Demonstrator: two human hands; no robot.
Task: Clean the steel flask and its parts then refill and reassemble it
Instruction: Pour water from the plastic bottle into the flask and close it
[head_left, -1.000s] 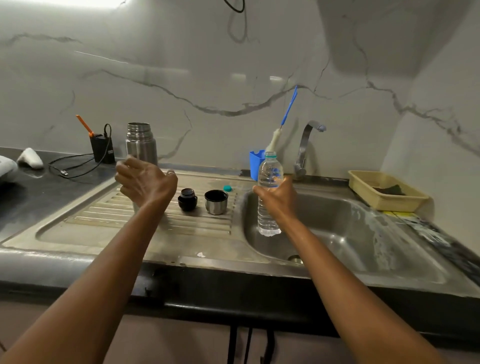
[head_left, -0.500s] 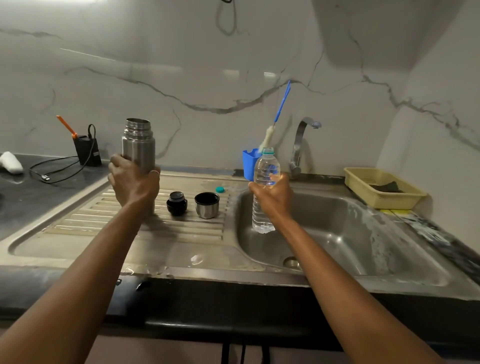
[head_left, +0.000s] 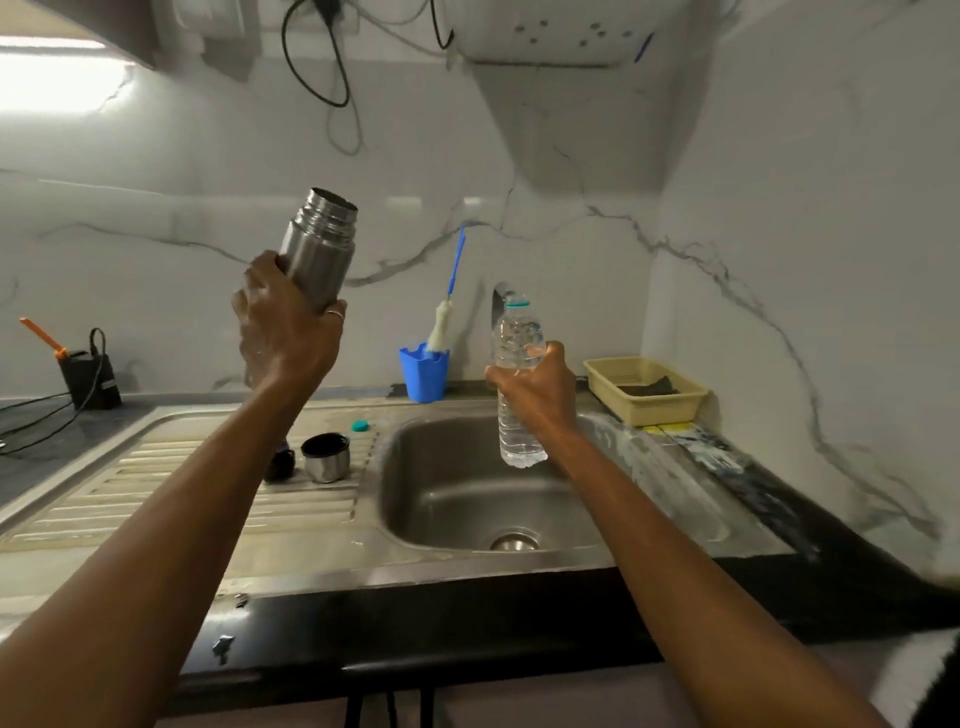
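— Backdrop is a marble wall (head_left: 156, 249) over a dark counter (head_left: 467, 613). The steel sink (head_left: 447, 493) is taken as the reference. What is held, and where?

— Largest first. The flask (head_left: 319, 249) is in the air, up and to the left of the sink, above the draining board (head_left: 156, 483). Its open mouth is tilted toward the sink side. The left hand (head_left: 288, 332) grips its lower body with fingers (head_left: 332, 316) curled round it. The threaded neck stands clear above the grip.

— And the other hand?

— The water bottle (head_left: 519, 441) is upright directly over the sink and appears uncapped. The right hand (head_left: 535, 389) is wrapped round its middle, fingers (head_left: 537, 353) closed on it. The neck shows above the grip and the base below.

— Reason for the arrangement?

— In my judgement this is the refilling stage. With the bottle over the sink and the flask close beside it, any spill should fall into the basin. A mouth angled toward the bottle eases the pour.

— Loose parts?

— All lie left of the sink on the draining board. The steel cup (head_left: 325, 458) stands upright. The black stopper (head_left: 280, 462) is just beside it, on the side away from the sink, partly hidden by the forearm. A small teal cap (head_left: 359, 426) lies nearest the sink's rim. None is fitted, so reassembly is not yet done.
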